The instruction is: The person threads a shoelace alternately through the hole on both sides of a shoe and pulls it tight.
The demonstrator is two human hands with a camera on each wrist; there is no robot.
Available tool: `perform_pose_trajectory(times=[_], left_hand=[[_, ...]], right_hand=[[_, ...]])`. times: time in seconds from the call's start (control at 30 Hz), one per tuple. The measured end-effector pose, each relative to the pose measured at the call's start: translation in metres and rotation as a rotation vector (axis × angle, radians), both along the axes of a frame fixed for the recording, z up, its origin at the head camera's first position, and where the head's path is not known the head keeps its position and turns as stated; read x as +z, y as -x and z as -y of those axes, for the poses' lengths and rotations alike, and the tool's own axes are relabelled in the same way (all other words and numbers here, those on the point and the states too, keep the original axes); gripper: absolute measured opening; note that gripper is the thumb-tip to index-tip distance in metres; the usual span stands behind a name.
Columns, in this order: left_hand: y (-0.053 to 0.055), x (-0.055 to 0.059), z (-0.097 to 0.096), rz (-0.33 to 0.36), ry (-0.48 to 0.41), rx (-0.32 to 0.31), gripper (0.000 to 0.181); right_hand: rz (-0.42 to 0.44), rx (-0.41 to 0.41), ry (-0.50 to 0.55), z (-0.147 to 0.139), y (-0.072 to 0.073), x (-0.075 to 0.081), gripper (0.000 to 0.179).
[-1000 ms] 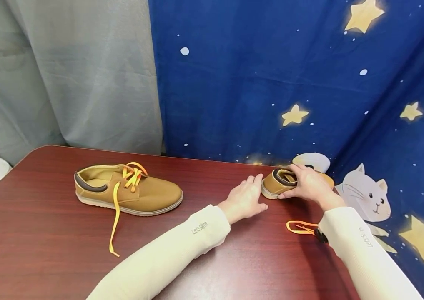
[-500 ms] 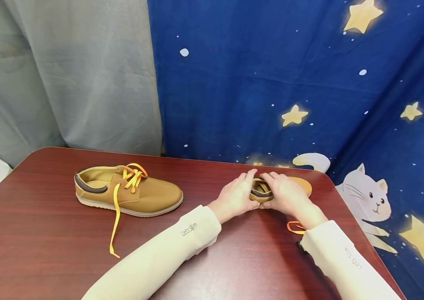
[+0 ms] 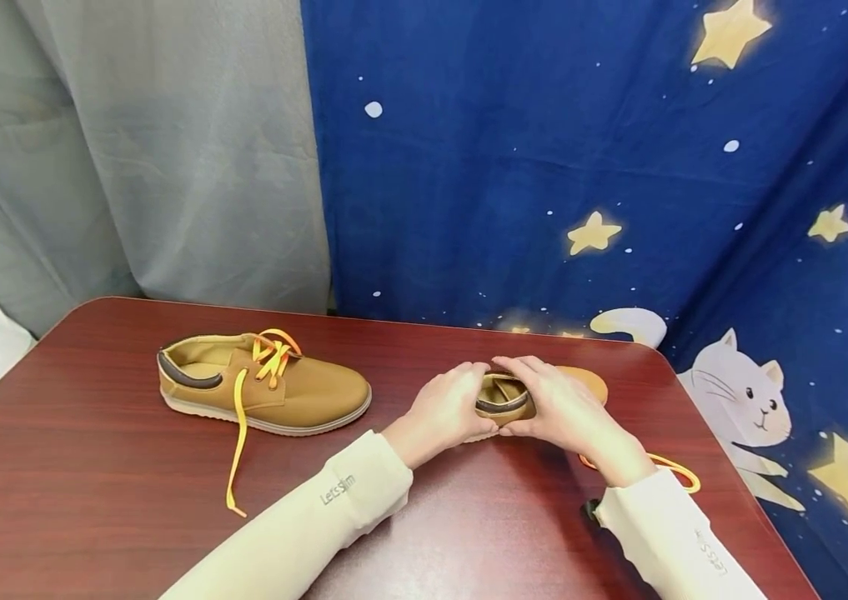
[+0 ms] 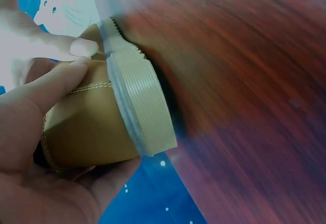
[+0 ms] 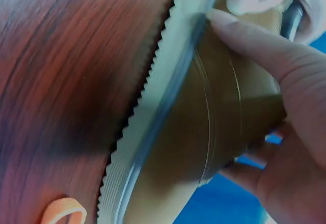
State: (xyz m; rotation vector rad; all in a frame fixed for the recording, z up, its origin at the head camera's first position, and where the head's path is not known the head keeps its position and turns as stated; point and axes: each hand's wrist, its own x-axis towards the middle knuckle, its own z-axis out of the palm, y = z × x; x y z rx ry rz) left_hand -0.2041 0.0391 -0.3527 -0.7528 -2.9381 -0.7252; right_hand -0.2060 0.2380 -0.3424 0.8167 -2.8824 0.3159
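Note:
In the head view a tan lace-up shoe (image 3: 508, 410) is between both hands, its rounded toe (image 3: 587, 383) pointing right. My left hand (image 3: 448, 406) grips its heel, thumb on the near side and fingers behind. My right hand (image 3: 562, 408) grips the shoe's side just ahead of the heel. The thumbs meet on the near side, as the left wrist view also shows at the heel counter (image 4: 86, 127). A ridged pale sole (image 5: 147, 107) faces the table in the right wrist view; whether it touches is unclear. The right hand hides the shoe's middle.
The matching tan shoe (image 3: 326, 390) stands at left, toe right, its yellow-orange lace (image 3: 238, 458) trailing toward me. Past my right wrist, an orange lace loop (image 3: 682, 475) lies on the red-brown table (image 3: 93, 467). Grey and blue star-patterned curtains (image 3: 454, 167) hang behind the table.
My right hand has brought the shoe left and slightly nearer. My left hand has gone from open beside the heel to gripping it. The orange lace now shows right of my wrist.

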Motion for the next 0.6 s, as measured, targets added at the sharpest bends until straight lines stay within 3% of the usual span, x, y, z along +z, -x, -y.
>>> perform_pose_trajectory(times=[0.2,0.6], left_hand=[[-0.011,0.0,0.019,0.01,0.007,0.009,0.079],[-0.048,0.008,0.067,0.08,0.006,0.058,0.083]], right_hand=[[0.105,0.027,0.131,-0.009,-0.003,-0.007,0.099],[0.187,0.013,0.139,-0.007,-0.016,-0.018,0.094]])
